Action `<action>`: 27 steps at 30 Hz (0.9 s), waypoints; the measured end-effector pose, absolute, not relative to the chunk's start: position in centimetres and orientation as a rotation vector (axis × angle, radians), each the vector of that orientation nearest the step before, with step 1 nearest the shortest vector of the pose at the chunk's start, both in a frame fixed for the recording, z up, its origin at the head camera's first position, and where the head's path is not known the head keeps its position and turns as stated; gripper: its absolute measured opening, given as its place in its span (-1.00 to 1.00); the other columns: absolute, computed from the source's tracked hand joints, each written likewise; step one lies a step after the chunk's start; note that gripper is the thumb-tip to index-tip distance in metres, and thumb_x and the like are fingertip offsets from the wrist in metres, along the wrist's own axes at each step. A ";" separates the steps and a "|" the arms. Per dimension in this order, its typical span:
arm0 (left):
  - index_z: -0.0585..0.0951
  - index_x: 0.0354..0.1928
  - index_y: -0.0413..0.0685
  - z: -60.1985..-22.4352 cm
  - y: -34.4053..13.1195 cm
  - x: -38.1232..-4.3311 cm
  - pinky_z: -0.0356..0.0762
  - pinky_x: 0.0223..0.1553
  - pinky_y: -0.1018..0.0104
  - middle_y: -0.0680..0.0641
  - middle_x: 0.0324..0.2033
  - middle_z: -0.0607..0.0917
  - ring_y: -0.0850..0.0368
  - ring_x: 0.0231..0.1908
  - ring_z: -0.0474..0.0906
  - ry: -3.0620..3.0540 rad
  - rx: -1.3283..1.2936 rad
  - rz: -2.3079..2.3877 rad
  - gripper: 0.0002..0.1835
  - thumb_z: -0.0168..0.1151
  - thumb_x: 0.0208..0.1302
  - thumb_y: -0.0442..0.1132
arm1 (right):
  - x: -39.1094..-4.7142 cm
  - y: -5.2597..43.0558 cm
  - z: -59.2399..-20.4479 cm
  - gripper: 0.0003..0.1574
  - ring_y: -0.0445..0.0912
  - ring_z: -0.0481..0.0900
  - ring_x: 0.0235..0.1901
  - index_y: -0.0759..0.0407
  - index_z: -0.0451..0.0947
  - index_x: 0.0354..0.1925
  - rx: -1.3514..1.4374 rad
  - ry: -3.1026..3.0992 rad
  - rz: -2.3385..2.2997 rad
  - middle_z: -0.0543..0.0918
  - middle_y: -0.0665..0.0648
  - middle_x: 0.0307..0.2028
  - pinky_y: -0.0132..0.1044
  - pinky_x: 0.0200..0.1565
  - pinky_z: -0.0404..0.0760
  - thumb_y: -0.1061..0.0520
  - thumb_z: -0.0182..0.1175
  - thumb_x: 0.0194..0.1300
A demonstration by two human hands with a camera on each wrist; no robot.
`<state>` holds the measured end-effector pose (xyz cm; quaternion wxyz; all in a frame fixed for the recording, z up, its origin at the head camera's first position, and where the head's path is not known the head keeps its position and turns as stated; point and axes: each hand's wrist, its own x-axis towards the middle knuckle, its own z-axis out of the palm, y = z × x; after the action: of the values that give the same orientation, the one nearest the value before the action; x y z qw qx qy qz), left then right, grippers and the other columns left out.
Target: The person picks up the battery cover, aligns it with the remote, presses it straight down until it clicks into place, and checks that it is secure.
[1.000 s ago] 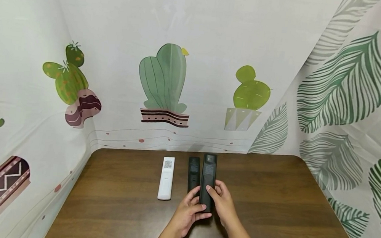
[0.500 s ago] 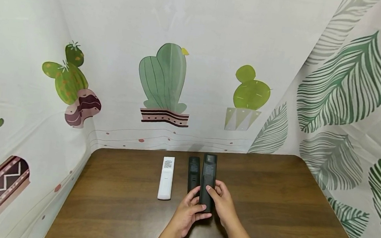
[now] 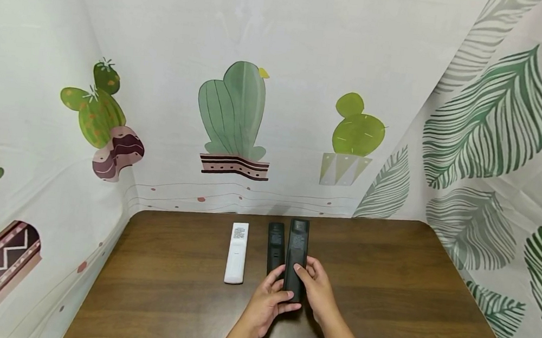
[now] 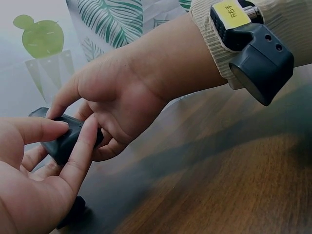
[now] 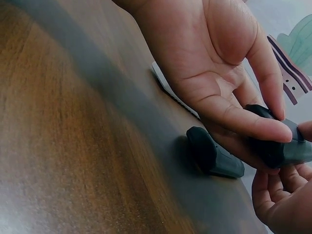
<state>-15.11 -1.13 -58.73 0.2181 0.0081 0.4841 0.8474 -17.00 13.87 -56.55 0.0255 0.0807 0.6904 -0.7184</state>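
Observation:
Both hands hold one black remote control (image 3: 297, 248) back side up, raised above the table in the wrist views. My left hand (image 3: 265, 303) grips its near end from the left, thumb on the back face and fingers around the edge. From the right, my right hand (image 3: 320, 288) holds its side, with the thumb pressed on the lower half of the back. A second black remote (image 3: 275, 245) lies on the table just left of the held one, its near end hidden by the left hand. Further left lies a white remote (image 3: 236, 254), back side up.
The brown wooden table (image 3: 165, 300) meets a white cloth backdrop (image 3: 295, 117) printed with cacti and leaves along its back edge. A dark wrist camera mount (image 4: 263, 68) sits on the right sleeve.

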 end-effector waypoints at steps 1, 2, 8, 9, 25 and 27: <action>0.14 0.56 -0.06 -58.7 -1.1 -15.1 0.74 -0.04 0.08 -0.23 0.21 0.57 -0.03 0.03 0.67 1.339 0.021 2.346 -0.15 0.18 0.24 -0.51 | -16.9 13.8 -56.5 -0.48 -0.09 0.65 -0.14 0.24 0.42 0.26 0.248 2.135 -2.221 0.70 0.29 0.02 -0.35 -0.02 0.57 0.08 0.20 0.43; 0.15 0.56 -0.05 -58.7 -1.1 -15.1 0.74 -0.04 0.08 -0.22 0.20 0.58 -0.03 0.03 0.67 1.337 0.014 2.345 -0.15 0.19 0.24 -0.51 | -16.9 13.8 -56.5 -0.48 -0.08 0.65 -0.14 0.24 0.42 0.27 0.248 2.138 -2.220 0.70 0.29 0.01 -0.35 -0.02 0.57 0.08 0.19 0.43; 0.14 0.57 -0.04 -58.5 -1.2 -15.1 0.74 -0.02 0.09 -0.21 0.21 0.57 -0.03 0.04 0.66 1.338 0.012 2.345 -0.15 0.19 0.25 -0.49 | -16.9 14.0 -56.6 -0.51 -0.08 0.63 -0.10 0.22 0.44 0.27 0.226 2.141 -2.219 0.70 0.28 0.03 -0.35 0.02 0.55 0.12 0.15 0.44; 0.14 0.57 -0.04 -58.5 -1.2 -15.1 0.73 -0.02 0.09 -0.21 0.21 0.57 -0.03 0.04 0.66 1.340 0.010 2.345 -0.15 0.19 0.25 -0.49 | -16.9 14.0 -56.6 -0.51 -0.09 0.63 -0.09 0.22 0.44 0.28 0.217 2.141 -2.220 0.69 0.28 0.04 -0.36 0.03 0.55 0.14 0.14 0.44; 0.16 0.57 -0.04 -58.2 -0.8 -15.1 0.73 -0.02 0.13 -0.26 0.22 0.48 0.00 0.00 0.66 1.359 -0.027 2.356 -0.14 0.20 0.23 -0.50 | -16.8 14.1 -56.2 -0.42 -0.14 0.60 0.03 0.28 0.37 0.38 0.186 2.167 -2.225 0.64 0.35 0.17 -0.50 0.09 0.47 0.22 0.10 0.44; 0.16 0.57 -0.04 -58.3 -0.7 -15.1 0.73 -0.02 0.14 -0.26 0.21 0.48 0.00 -0.01 0.66 1.363 -0.022 2.356 -0.14 0.20 0.23 -0.50 | -16.8 14.2 -56.1 -0.42 -0.14 0.60 0.01 0.28 0.37 0.38 0.183 2.170 -2.229 0.64 0.35 0.16 -0.49 0.08 0.47 0.22 0.10 0.44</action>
<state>-15.08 -0.74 -58.25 0.2082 -0.0080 0.4899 0.8465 -16.78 14.15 -56.14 0.0125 0.0586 0.6963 -0.7153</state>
